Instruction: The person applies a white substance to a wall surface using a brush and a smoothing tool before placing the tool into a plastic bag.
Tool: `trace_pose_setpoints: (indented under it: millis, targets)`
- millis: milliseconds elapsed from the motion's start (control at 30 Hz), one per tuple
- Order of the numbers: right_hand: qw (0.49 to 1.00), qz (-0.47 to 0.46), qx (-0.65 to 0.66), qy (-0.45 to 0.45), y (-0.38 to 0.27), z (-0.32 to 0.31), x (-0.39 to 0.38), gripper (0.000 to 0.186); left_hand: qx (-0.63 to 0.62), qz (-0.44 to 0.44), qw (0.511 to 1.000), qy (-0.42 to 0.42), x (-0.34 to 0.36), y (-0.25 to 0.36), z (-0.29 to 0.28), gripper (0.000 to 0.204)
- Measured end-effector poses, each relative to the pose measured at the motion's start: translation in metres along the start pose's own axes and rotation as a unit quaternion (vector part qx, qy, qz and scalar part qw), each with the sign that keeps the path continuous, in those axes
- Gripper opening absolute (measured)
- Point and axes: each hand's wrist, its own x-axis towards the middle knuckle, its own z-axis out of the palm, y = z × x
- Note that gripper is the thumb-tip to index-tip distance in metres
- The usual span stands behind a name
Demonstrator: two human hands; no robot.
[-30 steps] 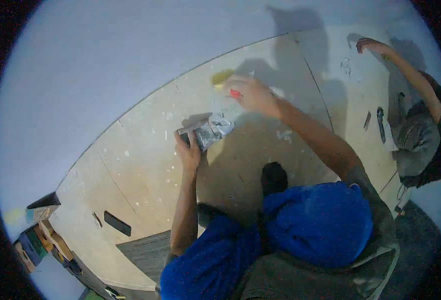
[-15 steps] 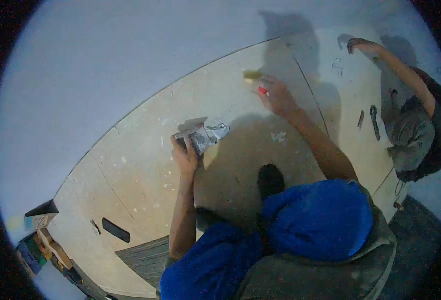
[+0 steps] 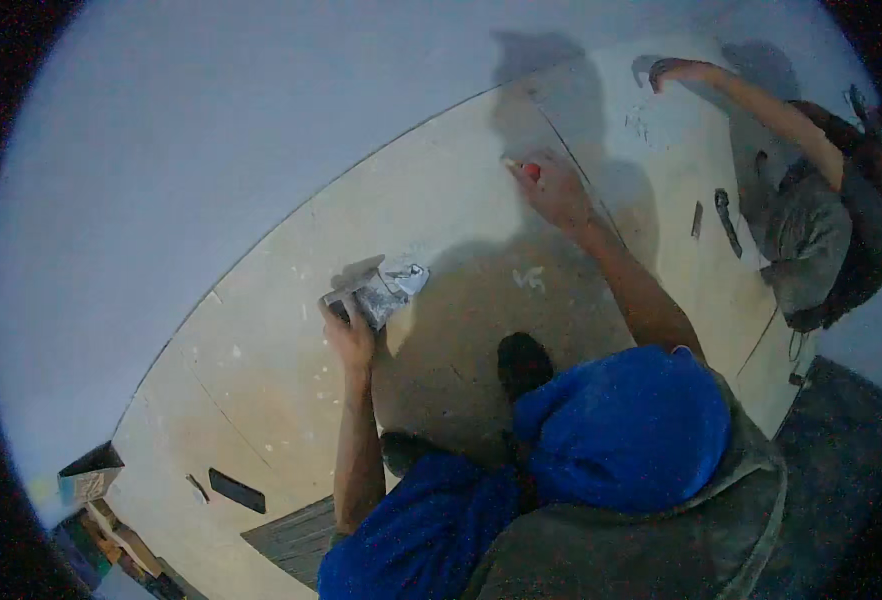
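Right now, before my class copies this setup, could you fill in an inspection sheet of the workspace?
Surface: pale boards with seams and scattered white marks.
Job's things: grey-white packet and a small red item; finer detail blurred.
Clutter: black flat slab with a thin strip beside it; long dark object at right.
Hands: left hand grips the packet; right hand grips the red item.
Cables: none that can be made out for sure.
Surroundings: bluish wall; co-worker at right, arm raised; open box at lower left.
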Motion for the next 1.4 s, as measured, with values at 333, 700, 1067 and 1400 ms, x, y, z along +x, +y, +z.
trace_pose_setpoints:
  millis: [333,700,1067,1400]
  targets:
    - [0.967,-0.225,0.12,-0.025,-0.064,0.041,-0.061,0.015,-0.061,-0.067,0.994,-0.062,0.002,0.013,0.006,0.046]
    - [0.999,-0.034,-0.021,-0.021,-0.034,0.036,-0.077,0.021,-0.009,0.016,1.0,-0.015,-0.002,0.003,0.007,0.042]
    - [0.981,-0.083,0.166,-0.049,-0.1,0.036,-0.053,0.016,0.002,0.008,1.0,-0.006,-0.006,0.013,0.003,0.039]
    - [0.973,-0.177,0.095,-0.118,-0.095,0.095,-0.097,0.017,0.015,-0.04,0.999,-0.012,0.004,0.024,0.007,0.045]
